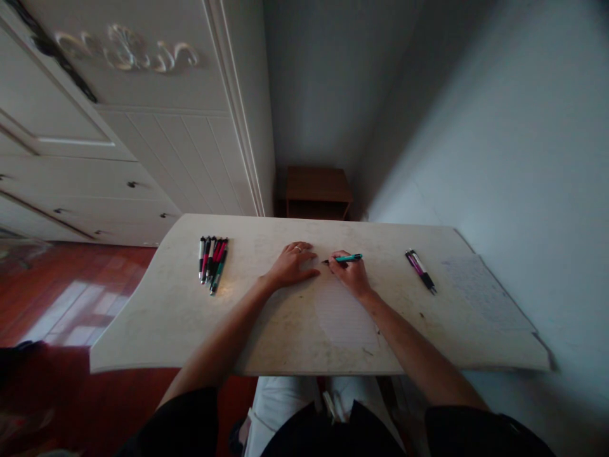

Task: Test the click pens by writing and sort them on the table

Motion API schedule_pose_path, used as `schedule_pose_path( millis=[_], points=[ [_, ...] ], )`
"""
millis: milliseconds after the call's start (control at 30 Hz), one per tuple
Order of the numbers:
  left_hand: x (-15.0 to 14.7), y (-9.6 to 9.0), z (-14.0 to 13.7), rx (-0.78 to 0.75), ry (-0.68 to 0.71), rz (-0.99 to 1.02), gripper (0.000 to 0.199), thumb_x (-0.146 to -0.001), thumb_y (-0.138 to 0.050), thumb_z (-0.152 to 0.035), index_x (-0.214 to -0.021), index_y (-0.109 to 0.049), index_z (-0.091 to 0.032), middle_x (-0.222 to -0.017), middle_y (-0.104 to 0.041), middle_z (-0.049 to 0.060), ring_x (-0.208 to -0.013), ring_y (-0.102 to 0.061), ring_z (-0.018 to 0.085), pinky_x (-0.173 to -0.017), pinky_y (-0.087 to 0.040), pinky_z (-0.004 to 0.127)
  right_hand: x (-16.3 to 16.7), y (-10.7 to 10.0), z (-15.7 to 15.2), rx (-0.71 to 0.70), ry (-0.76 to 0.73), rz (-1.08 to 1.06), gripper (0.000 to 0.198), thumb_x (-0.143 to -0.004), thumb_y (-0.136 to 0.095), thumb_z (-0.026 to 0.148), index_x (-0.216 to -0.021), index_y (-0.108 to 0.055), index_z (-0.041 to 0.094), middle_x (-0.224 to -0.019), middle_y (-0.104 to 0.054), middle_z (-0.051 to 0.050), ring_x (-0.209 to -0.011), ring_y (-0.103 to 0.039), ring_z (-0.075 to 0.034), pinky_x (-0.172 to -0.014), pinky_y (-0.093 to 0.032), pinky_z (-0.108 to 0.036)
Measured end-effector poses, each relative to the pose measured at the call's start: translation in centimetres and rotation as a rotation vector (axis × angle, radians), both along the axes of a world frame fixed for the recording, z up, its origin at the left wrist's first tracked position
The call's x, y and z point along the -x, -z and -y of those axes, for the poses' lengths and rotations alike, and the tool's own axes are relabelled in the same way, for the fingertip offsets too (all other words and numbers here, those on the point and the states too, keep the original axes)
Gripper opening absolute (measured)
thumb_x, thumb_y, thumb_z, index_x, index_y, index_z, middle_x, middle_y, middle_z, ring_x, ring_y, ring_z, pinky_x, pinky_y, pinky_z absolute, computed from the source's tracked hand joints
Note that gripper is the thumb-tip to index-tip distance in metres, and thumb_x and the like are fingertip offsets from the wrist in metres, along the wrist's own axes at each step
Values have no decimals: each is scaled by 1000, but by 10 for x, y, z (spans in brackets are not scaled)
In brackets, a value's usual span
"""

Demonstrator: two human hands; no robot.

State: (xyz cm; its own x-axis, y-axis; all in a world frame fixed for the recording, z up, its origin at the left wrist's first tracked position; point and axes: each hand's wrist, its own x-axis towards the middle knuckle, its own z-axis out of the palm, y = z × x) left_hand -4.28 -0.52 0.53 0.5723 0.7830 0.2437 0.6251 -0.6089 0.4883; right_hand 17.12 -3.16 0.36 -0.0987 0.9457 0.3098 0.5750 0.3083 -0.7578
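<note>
A teal pen (349, 258) is gripped in my right hand (351, 274), its dark tip pointing left at the upper part of a lined sheet of paper (345, 314). My left hand (291, 265) lies flat with fingers spread, a ring on one finger, at the sheet's upper left edge. Part of the paper is covered by my right hand and forearm. Whether there is writing on this sheet is too faint to tell.
The white table (266, 343) carries a row of several pens (212, 261) at left and a couple of pens (420, 271) at right. A sheet covered with writing (488, 289) lies by the right wall. Beyond the table stand a white cabinet (190, 158) and a small brown wooden stand (318, 185).
</note>
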Motion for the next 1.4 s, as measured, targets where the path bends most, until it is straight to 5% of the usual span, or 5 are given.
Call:
schedule_pose_path(
  millis=[1400],
  points=[
    [1, 1, 0, -16, 3, -10, 48, -80, -66, -51, -117, -66, -20, -131, -57, 13, -126, -48, 29, -107, -37, 45, 0, -1, 3, 27, -106, -42, 27, -85, -53, 38, -84, -69, 16, -68, -66, -4, -57, -58, -15, -56, -45, -25]
  ],
)
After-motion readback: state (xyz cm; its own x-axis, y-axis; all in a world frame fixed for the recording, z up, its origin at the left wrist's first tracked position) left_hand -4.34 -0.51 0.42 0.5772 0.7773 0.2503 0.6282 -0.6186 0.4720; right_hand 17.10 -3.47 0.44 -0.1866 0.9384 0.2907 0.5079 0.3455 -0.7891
